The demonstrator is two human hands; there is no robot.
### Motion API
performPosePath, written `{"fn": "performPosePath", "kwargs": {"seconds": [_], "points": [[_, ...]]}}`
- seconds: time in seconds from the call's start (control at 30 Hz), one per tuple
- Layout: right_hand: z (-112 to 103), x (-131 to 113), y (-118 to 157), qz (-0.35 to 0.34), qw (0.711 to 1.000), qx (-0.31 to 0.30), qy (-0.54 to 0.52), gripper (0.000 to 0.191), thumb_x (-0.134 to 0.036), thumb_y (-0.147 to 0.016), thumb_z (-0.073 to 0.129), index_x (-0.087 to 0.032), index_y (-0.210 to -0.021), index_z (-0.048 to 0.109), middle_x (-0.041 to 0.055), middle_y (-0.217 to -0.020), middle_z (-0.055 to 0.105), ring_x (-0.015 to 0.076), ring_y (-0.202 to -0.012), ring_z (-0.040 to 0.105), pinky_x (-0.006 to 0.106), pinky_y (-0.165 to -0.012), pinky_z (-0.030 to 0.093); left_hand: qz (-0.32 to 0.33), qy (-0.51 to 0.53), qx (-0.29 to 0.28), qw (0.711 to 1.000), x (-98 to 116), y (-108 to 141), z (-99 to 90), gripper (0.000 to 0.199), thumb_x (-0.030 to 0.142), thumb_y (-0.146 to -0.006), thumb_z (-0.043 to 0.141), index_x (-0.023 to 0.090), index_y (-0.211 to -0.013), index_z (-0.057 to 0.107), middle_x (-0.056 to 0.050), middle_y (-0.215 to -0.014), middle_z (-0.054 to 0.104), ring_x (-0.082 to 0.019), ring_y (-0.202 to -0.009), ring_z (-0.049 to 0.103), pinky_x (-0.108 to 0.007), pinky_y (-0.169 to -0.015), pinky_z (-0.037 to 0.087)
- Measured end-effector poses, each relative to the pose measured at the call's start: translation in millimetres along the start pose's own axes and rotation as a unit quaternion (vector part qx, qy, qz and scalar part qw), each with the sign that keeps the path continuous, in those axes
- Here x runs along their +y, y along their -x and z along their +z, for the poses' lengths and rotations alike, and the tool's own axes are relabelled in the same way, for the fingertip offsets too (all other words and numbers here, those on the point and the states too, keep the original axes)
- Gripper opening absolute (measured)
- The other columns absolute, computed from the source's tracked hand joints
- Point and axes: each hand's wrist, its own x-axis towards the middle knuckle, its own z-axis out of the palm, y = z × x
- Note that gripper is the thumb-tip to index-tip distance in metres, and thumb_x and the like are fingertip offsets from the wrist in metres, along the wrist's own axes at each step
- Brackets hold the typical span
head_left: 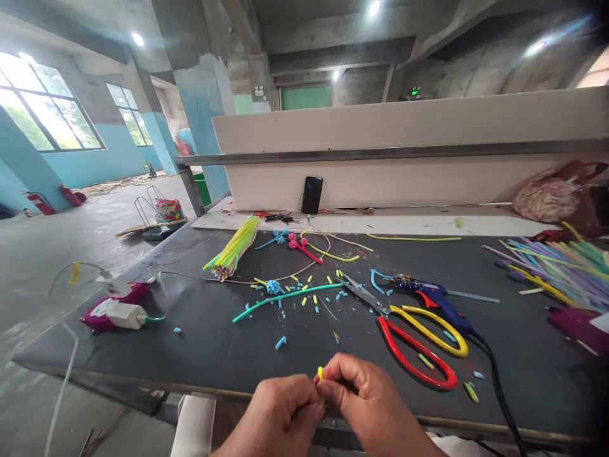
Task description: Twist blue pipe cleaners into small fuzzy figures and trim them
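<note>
At the table's front edge, my left hand (280, 412) and my right hand (368, 403) meet, fingertips pinched together on a short yellow pipe cleaner piece (320, 373). Only its bent top shows; my fingers hide the rest. Beyond them, a teal pipe cleaner (290, 295) lies among several cut yellow and blue bits, beside a blue pom-pom-like cluster (273, 287). Large scissors (371, 297) with one red and one yellow handle rest to the right, blades apart. A blue glue gun (440, 303) with a red trigger lies just behind the scissors.
A bundle of yellow-green pipe cleaners (234, 247) lies at the back left, and a pastel pile (566, 266) at the right. A phone (312, 195) leans on the back board. A power strip (117, 311) and cables sit at the left; the glue gun's black cord (495, 374) hangs over the front edge.
</note>
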Motion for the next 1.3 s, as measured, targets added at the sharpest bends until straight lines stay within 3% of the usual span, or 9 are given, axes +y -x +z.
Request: {"fn": "performPosePath", "kwargs": {"seconds": [0.3, 0.4, 0.5, 0.6, 0.73, 0.87, 0.97, 1.07, 1.3], "points": [[-1, -7, 1, 0.059, 0.997, 0.043, 0.001, 0.021, -0.026, -0.062, 0.066, -0.020, -0.051, 0.049, -0.0032, -0.051, 0.051, 0.0123, -0.053, 0.042, 0.025, -0.051, 0.033, -0.004, -0.013, 0.038, 0.999, 0, 1, 3.5, 0.026, 0.015, -0.077, 0.042, 0.019, -0.057, 0.026, 0.006, -0.055, 0.030, -0.008, -0.053, 0.026, -0.020, -0.048, 0.023], [1, -4, 1, 0.081, 0.992, 0.042, -0.093, 0.025, -0.026, -0.059, 0.072, -0.020, -0.057, 0.048, -0.0043, -0.054, 0.051, 0.0117, -0.054, 0.043, 0.024, -0.052, 0.035, 0.008, -0.031, 0.044, 0.999, -1, 0, 2.8, 0.028, 0.015, -0.079, 0.043, 0.019, -0.056, 0.026, 0.006, -0.054, 0.030, -0.008, -0.052, 0.026, -0.019, -0.047, 0.023], [4, 2, -1, 0.088, 0.964, 0.015, -0.252, 0.034, -0.031, -0.057, 0.078, -0.022, -0.073, 0.050, -0.0071, -0.057, 0.048, 0.0102, -0.054, 0.043, 0.023, -0.053, 0.036, 0.017, -0.041, 0.063, 0.997, 0, 0, 2.5, 0.028, 0.018, -0.081, 0.042, 0.019, -0.056, 0.028, 0.006, -0.054, 0.032, -0.008, -0.052, 0.028, -0.018, -0.048, 0.025], [6, 5, -3, 0.094, 0.941, -0.026, -0.325, 0.043, -0.040, -0.058, 0.079, -0.021, -0.088, 0.053, -0.0069, -0.061, 0.049, 0.0101, -0.056, 0.044, 0.023, -0.056, 0.037, 0.019, -0.038, 0.076, 0.996, -1, 0, 4.2, 0.027, 0.019, -0.082, 0.041, 0.018, -0.057, 0.031, 0.005, -0.055, 0.035, -0.008, -0.052, 0.031, -0.018, -0.050, 0.027], [4, 4, -2, 0.090, 0.950, -0.066, -0.293, 0.032, -0.042, -0.064, 0.075, -0.017, -0.070, 0.056, -0.0044, -0.062, 0.049, 0.0107, -0.061, 0.044, 0.023, -0.060, 0.036, 0.030, -0.037, 0.096, 0.994, -5, -1, 7.2, 0.026, 0.016, -0.080, 0.043, 0.017, -0.056, 0.035, 0.005, -0.054, 0.037, -0.007, -0.051, 0.032, -0.017, -0.049, 0.028], [-1, 3, -1, 0.055, 0.969, -0.053, -0.235, 0.025, -0.036, -0.068, 0.072, -0.018, -0.070, 0.056, -0.0061, -0.058, 0.043, 0.0099, -0.058, 0.040, 0.023, -0.056, 0.034, 0.047, -0.072, 0.114, 0.990, -7, 0, 3.4, 0.026, 0.016, -0.083, 0.043, 0.016, -0.057, 0.047, 0.004, -0.054, 0.047, -0.007, -0.050, 0.039, -0.015, -0.049, 0.032], [-2, 3, -3, 0.048, 0.974, -0.047, -0.218, 0.020, -0.030, -0.070, 0.070, -0.019, -0.079, 0.057, -0.0056, -0.062, 0.048, 0.0097, -0.058, 0.043, 0.022, -0.055, 0.035, 0.100, -0.157, 0.129, 0.974, -10, 2, -4.0, 0.024, 0.016, -0.086, 0.040, 0.017, -0.070, 0.058, 0.000, -0.060, 0.058, -0.009, -0.055, 0.051, -0.016, -0.054, 0.038], [-2, 3, -6, 0.079, 0.961, -0.059, -0.260, 0.030, -0.036, -0.068, 0.071, -0.019, -0.089, 0.058, -0.0038, -0.066, 0.055, 0.0094, -0.054, 0.048, 0.023, -0.053, 0.038, 0.157, -0.259, 0.159, 0.940, -17, 4, -10.2, 0.025, 0.017, -0.086, 0.038, 0.019, -0.075, 0.060, -0.002, -0.061, 0.060, -0.011, -0.054, 0.054, -0.019, -0.052, 0.039], [-2, -2, -4, 0.155, 0.915, -0.096, -0.361, 0.030, -0.040, -0.063, 0.076, -0.016, -0.076, 0.064, -0.0055, -0.056, 0.050, 0.0062, -0.044, 0.043, 0.022, -0.048, 0.040, 0.180, -0.345, 0.181, 0.903, -23, 5, -15.7, 0.025, 0.011, -0.081, 0.038, 0.020, -0.082, 0.062, -0.002, -0.060, 0.060, -0.014, -0.051, 0.054, -0.023, -0.049, 0.037]]}}
